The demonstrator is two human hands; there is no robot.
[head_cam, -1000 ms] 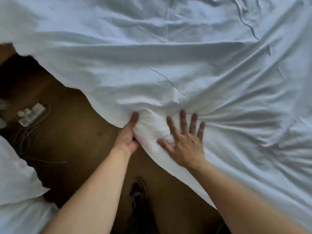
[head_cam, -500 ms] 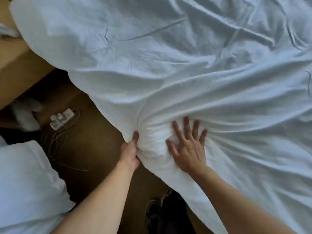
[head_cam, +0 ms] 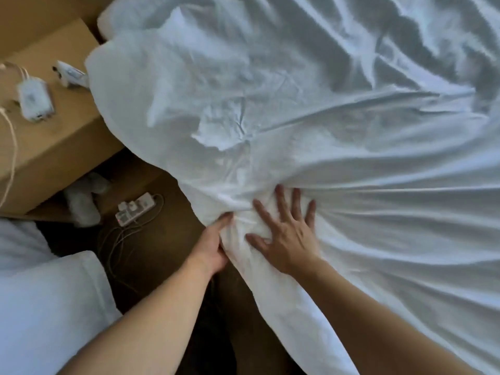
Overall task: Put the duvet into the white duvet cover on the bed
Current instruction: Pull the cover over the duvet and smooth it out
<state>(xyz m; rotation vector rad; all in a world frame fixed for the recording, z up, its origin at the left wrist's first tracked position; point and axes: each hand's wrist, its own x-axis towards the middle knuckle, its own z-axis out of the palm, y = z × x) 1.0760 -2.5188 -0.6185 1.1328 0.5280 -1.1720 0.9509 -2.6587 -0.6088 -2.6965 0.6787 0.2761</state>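
The white duvet cover (head_cam: 338,125) lies crumpled over the bed and fills most of the view, its folds fanning out from a bunched spot at the near edge. My left hand (head_cam: 212,246) grips that bunched edge from the side, thumb on top. My right hand (head_cam: 284,234) presses flat on the bunch with fingers spread. The duvet itself is hidden under the cover; I cannot tell the two apart.
A wooden bedside table (head_cam: 54,147) stands at the left with a white charger (head_cam: 35,100) and cables on it. A power strip (head_cam: 135,209) with cords lies on the brown floor. More white bedding (head_cam: 46,301) sits at the lower left.
The view has swung up and left, bringing the bedside table into sight. Both hands keep the same hold on the bunched edge of the cover.
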